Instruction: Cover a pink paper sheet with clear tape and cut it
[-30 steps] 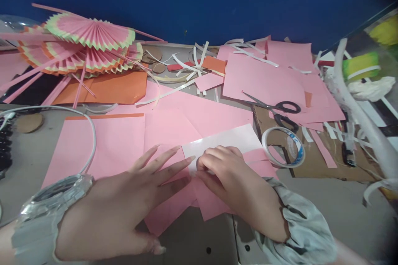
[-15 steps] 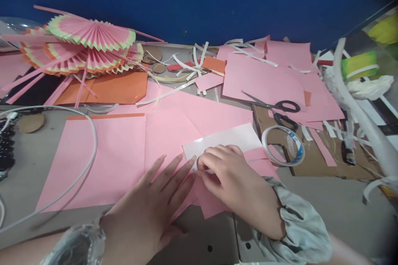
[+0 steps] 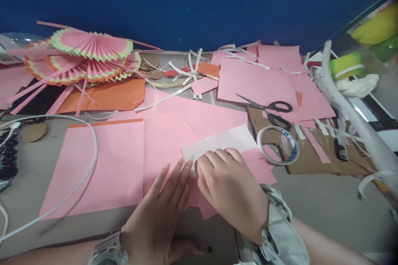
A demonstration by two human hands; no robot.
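Fingers [image 3: 186,172], white paper [image 3: 228,140] partly beneath

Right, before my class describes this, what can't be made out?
In the head view:
Right hand: fingertips and anything they pinch, hidden by its own knuckles.
White sheet: lower part, mostly covered by the right hand.
Tape roll: inner print, too small to read.
Black beaded thing: cut off by the left edge.
Clear wristband: cut off by the bottom edge.
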